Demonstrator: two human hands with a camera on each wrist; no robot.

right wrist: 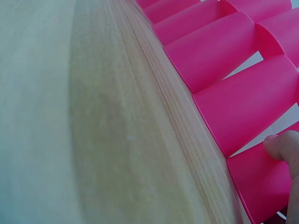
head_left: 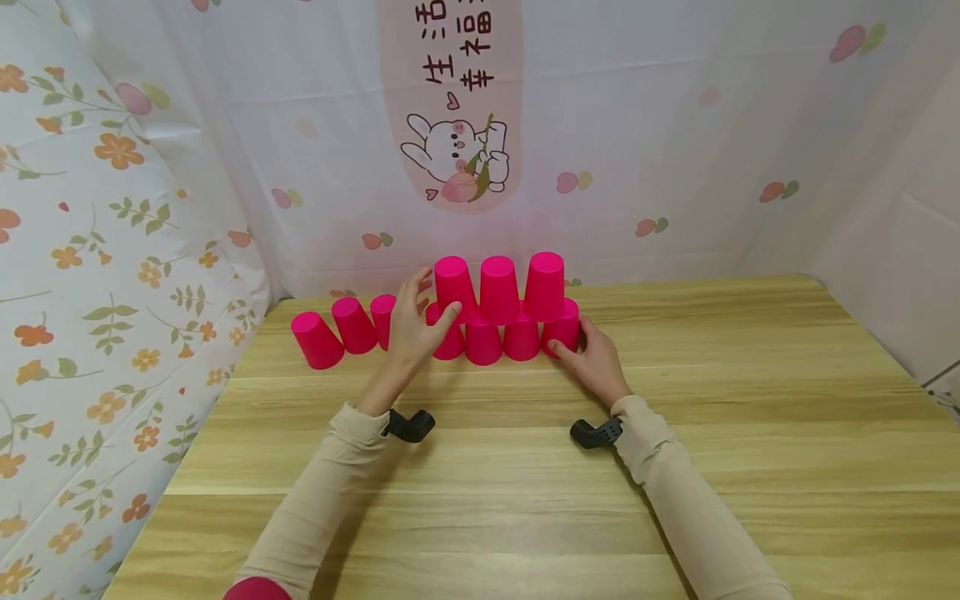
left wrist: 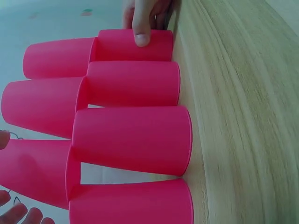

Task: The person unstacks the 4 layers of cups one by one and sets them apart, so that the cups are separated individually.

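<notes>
Several pink cups stand upside down in a bottom row, with three more inverted across their gaps as a second row. My right hand (head_left: 600, 362) grips the rightmost bottom cup (head_left: 564, 321), its thumb (right wrist: 282, 148) on the front and its fingers behind. Around the upper left cup (head_left: 455, 283) my left hand (head_left: 412, 329) is spread, thumb to the front and fingers at the far side. Gaps show between these fingertips (left wrist: 14, 213) and the cup wall in the left wrist view. The middle upper cup (head_left: 498, 292) and right upper cup (head_left: 545, 287) stand beside it.
Left of the stack are three more inverted pink cups, among them an outer one (head_left: 318, 342); my left hand partly covers the nearest. Another pink cup (head_left: 257, 590) shows at the bottom edge, by the left sleeve. A printed cloth (head_left: 675, 150) hangs behind the wooden table (head_left: 750, 400).
</notes>
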